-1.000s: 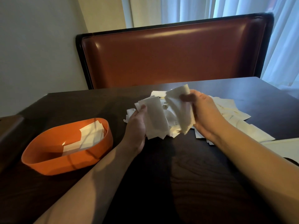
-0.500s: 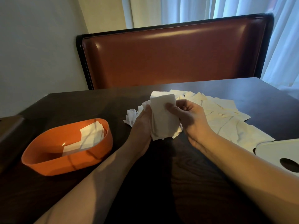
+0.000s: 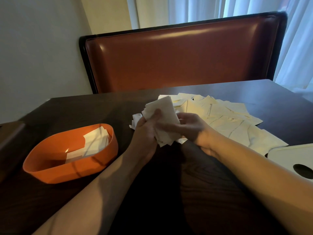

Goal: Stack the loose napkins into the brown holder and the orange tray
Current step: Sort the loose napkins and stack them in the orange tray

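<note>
Napkin stack (image 3: 165,122) held above counter (image 3: 169,192) between both hands, long axis tilted, top leaning away/left. Left hand (image 3: 145,131) grip: thumb clamped on stack. Right hand (image 3: 191,127) grip: fingers pinching it. Orange tray (image 3: 55,168) w/ napkins at left.

The bundle of napkins (image 3: 165,122) hid most of the left hand's (image 3: 146,131) fingers and the right hand's (image 3: 189,127) fingertips. The loose napkins (image 3: 225,119) were partly covered by the right forearm. The white object with a dark hole (image 3: 294,160) was cut off by the right edge. The dark brown object (image 3: 10,141) at the left edge was cut off and too dim to identify.
</note>
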A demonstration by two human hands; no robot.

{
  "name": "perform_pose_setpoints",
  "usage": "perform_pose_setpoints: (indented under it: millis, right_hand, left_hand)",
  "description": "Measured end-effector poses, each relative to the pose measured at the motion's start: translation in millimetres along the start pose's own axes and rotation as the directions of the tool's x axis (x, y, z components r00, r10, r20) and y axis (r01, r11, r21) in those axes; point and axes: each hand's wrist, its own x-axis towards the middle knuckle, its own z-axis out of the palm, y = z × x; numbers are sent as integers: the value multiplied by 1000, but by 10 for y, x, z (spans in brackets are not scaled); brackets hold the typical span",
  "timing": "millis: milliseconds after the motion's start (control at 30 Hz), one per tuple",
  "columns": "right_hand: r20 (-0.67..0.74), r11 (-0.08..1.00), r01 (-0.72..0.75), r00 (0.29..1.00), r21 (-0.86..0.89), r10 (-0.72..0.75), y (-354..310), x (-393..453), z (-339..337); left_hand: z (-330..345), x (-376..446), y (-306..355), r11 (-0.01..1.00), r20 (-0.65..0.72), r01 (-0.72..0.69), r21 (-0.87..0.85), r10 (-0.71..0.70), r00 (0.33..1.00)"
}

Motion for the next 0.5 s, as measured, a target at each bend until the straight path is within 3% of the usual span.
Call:
perform_pose_setpoints:
  millis: [100,200,300,500]
  right_hand:
    - [34,950,229,973,-211,-227,3,12,-148]
    - [89,891,356,934,-281,-346,-64,-3,-377]
    - [256,835,304,945,-458,-204,-59,9,-490]
    - [356,836,183,935,-517,15,60,58,-643]
  left_hand:
    - [-57,20,40,998,-46,-42,48,44,998]
    - [-145,26,51,946,-42,-158,282,177,983]
    - [-175,12,-6,806,53,-216,552,225,973]
    - [-172,48,-37,753,87,-92,652,47,995]
